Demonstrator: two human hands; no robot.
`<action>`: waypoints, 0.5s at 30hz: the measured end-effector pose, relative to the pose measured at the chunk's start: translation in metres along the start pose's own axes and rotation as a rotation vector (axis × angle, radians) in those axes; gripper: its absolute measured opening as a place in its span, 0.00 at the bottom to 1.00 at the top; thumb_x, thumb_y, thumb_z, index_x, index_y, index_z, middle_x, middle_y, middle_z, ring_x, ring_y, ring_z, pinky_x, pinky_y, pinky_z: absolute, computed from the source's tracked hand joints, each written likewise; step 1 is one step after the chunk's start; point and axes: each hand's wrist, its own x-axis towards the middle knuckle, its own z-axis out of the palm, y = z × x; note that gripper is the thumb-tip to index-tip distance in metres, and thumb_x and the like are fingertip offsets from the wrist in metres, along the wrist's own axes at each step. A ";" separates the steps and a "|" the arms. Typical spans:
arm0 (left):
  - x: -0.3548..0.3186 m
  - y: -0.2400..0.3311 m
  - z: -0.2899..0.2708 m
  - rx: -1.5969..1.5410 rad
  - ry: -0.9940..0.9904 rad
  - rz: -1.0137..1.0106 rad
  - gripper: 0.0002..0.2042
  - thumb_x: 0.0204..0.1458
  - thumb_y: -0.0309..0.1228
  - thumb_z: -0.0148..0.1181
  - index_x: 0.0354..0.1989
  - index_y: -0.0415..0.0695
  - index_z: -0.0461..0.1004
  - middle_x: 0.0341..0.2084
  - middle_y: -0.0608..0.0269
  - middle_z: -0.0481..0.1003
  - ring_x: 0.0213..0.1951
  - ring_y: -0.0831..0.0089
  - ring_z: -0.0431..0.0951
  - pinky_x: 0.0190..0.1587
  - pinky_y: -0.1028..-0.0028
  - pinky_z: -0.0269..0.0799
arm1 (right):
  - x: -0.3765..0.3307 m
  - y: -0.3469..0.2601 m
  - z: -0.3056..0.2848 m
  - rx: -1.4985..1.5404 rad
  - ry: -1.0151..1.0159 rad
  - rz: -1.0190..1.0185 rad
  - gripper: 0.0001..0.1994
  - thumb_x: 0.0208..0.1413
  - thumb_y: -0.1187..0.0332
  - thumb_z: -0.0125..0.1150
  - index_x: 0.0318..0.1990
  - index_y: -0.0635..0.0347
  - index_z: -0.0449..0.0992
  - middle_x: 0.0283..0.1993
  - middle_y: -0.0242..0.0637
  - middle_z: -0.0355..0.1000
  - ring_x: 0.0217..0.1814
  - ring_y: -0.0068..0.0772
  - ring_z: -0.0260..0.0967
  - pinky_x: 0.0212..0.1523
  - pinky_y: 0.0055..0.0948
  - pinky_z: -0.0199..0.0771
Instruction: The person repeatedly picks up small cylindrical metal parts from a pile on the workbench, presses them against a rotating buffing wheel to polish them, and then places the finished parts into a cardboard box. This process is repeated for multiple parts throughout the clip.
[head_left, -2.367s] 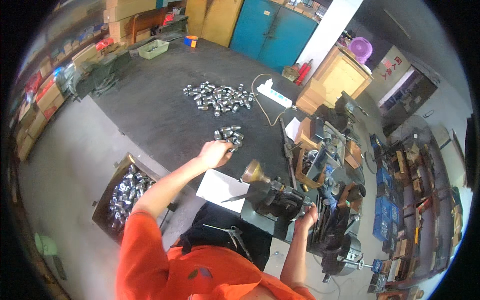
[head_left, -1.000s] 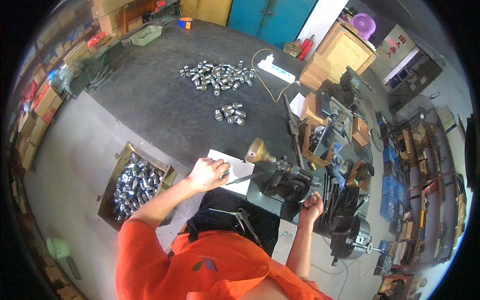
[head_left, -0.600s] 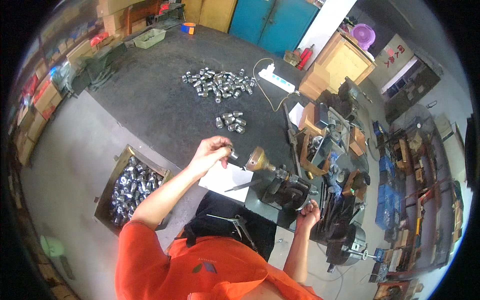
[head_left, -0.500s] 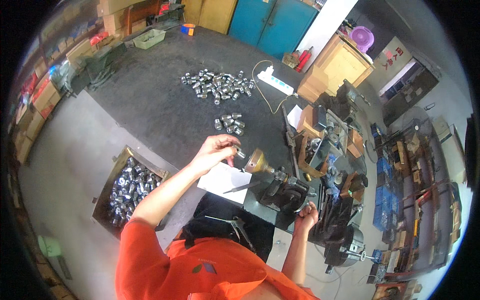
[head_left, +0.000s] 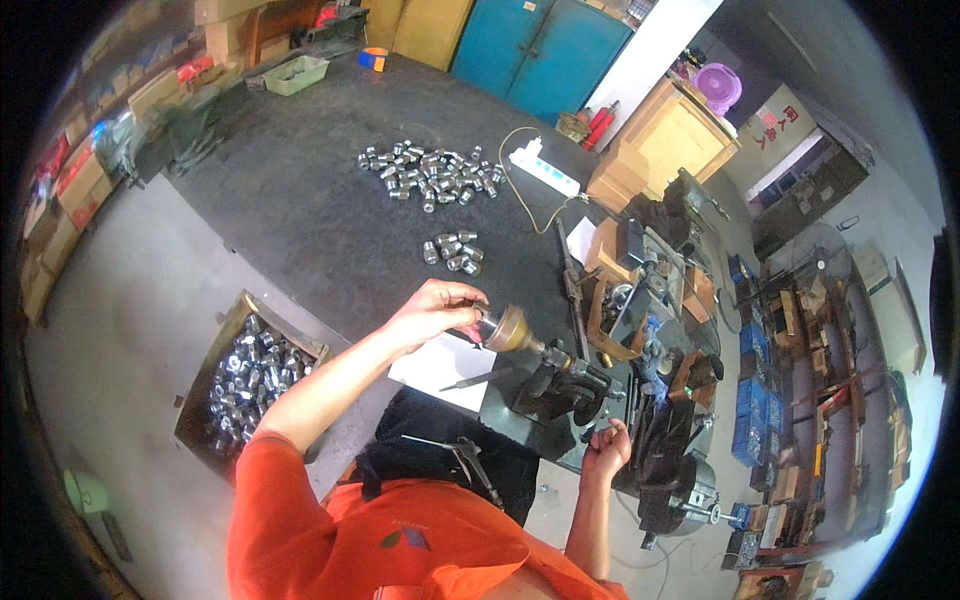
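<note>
My left hand (head_left: 436, 318) is closed round a metal fitting (head_left: 487, 326), pinched between thumb and fingers. The fitting meets the open mouth of a brass-coloured cup (head_left: 510, 329) on the spindle of a small dark bench machine (head_left: 556, 391); how far it goes in is hidden. At the machine's other end, my right hand (head_left: 606, 448) is curled beside its round end part, its fingers closed on something small and dark that I cannot make out. Under my left wrist lies a white sheet (head_left: 437, 374) with a dark, thin tool (head_left: 468, 381) across its edge.
A small group of fittings (head_left: 455, 252) and a larger pile (head_left: 430, 174) lie on the dark table (head_left: 290, 180). A wooden crate (head_left: 186, 405) of fittings stands at left. Right of the pile is a white power strip (head_left: 545, 172). Open boxes (head_left: 612, 325) crowd the machine's right side.
My left hand has brought the fitting right, from just short of the brass-coloured cup to its mouth. My right hand stays by the machine's end, slightly lower. The whole view has shifted a little.
</note>
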 end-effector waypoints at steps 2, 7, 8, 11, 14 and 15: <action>-0.001 0.005 0.001 0.000 0.007 -0.019 0.11 0.45 0.21 0.52 0.38 0.31 0.68 0.28 0.56 0.72 0.27 0.71 0.75 0.33 0.77 0.71 | -0.006 -0.009 0.002 -0.004 -0.049 -0.015 0.07 0.47 0.70 0.45 0.29 0.65 0.66 0.13 0.23 0.47 0.14 0.15 0.41 0.15 0.18 0.41; 0.001 0.003 -0.003 -0.006 -0.024 -0.055 0.11 0.46 0.21 0.51 0.39 0.31 0.67 0.27 0.57 0.72 0.28 0.71 0.75 0.33 0.76 0.71 | -0.012 -0.044 0.019 0.022 -0.176 -0.039 0.08 0.44 0.68 0.46 0.28 0.65 0.65 0.12 0.22 0.45 0.11 0.15 0.38 0.12 0.18 0.37; 0.001 0.002 -0.002 0.002 -0.029 -0.040 0.11 0.46 0.22 0.52 0.39 0.32 0.68 0.27 0.57 0.72 0.27 0.73 0.74 0.33 0.77 0.72 | -0.010 -0.051 0.025 0.022 -0.181 -0.045 0.09 0.44 0.67 0.46 0.28 0.65 0.65 0.12 0.22 0.44 0.11 0.15 0.38 0.11 0.18 0.36; -0.002 0.000 -0.002 0.002 -0.030 0.001 0.12 0.47 0.24 0.53 0.39 0.32 0.67 0.27 0.58 0.71 0.26 0.74 0.74 0.31 0.77 0.72 | 0.014 -0.063 0.043 0.036 -0.225 -0.068 0.09 0.48 0.66 0.44 0.29 0.63 0.66 0.12 0.21 0.44 0.11 0.14 0.37 0.11 0.16 0.37; -0.001 0.001 0.000 -0.008 -0.026 -0.029 0.12 0.47 0.25 0.53 0.40 0.31 0.67 0.27 0.58 0.71 0.25 0.74 0.74 0.30 0.78 0.72 | 0.053 -0.064 0.051 0.121 -0.337 -0.038 0.10 0.51 0.66 0.42 0.30 0.63 0.67 0.13 0.21 0.44 0.12 0.14 0.38 0.11 0.15 0.38; -0.001 0.002 0.000 -0.009 -0.015 -0.049 0.13 0.48 0.26 0.53 0.40 0.31 0.67 0.27 0.58 0.71 0.24 0.74 0.74 0.30 0.78 0.72 | 0.060 -0.061 0.061 0.113 -0.283 -0.071 0.10 0.50 0.66 0.42 0.30 0.64 0.67 0.13 0.21 0.44 0.13 0.14 0.39 0.11 0.15 0.38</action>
